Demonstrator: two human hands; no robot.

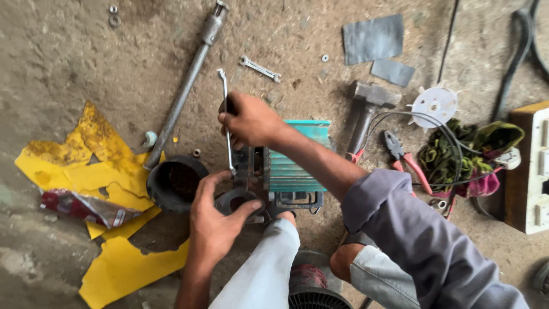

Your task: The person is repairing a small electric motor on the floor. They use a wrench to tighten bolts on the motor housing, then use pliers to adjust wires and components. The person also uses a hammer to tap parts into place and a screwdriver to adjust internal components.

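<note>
Down on the floor, my left hand [214, 220] grips the heavy, rigid motor [280, 171] by its end housing while my right hand [249, 120] clenches the slim steel wrench [227, 123].

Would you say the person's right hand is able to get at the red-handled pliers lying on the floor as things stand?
Probably not at once: the right hand is closed on a slim wrench over the green motor. The red-handled pliers lie uncovered on the floor beyond it, so the path looks free once the wrench is let go.
</note>
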